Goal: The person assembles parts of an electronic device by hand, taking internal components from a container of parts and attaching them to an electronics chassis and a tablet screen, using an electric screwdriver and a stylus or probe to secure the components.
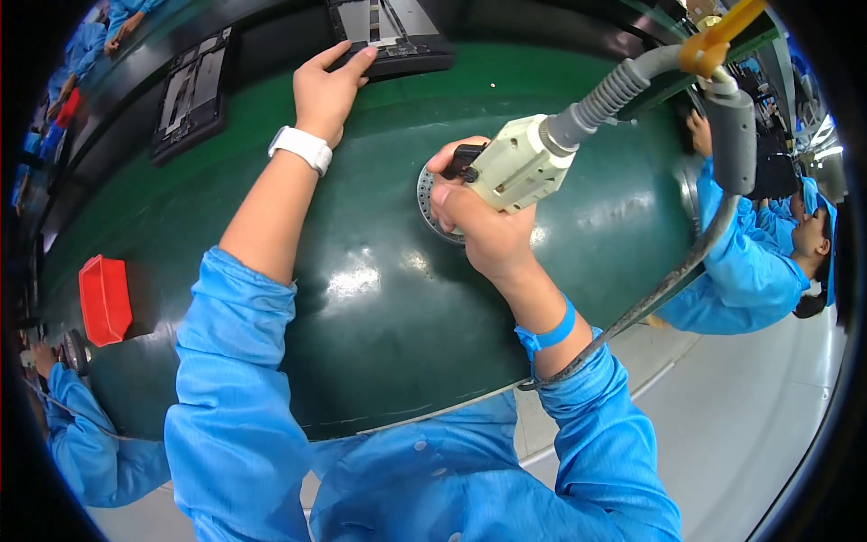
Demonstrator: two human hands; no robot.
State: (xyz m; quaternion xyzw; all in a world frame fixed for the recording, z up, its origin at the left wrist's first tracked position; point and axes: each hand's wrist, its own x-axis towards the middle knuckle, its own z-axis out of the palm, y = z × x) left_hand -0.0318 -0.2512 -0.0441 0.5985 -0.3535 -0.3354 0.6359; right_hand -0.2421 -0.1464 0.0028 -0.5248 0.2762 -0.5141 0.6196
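My right hand (479, 203) is wrapped round a cream electric screwdriver (524, 163) with a black lever. A ribbed grey sleeve runs from its top to the upper right. The tool's lower end is hidden by my fingers. Just beneath that hand lies a round metal plate (425, 191) with small holes around its rim, partly covered. My left hand (327, 90), with a white watch on the wrist, holds the near left corner of a black flat electronic unit (411, 59) at the far edge. Its fingertips are against the unit's casing.
A second black unit (191, 95) lies at the far left. The red bin (105, 301) stands on the green worktop (379, 361) at the left. A grey cable (655, 303) hangs across my right forearm. Co-workers in blue sit on the right (750, 280) and lower left (86, 443).
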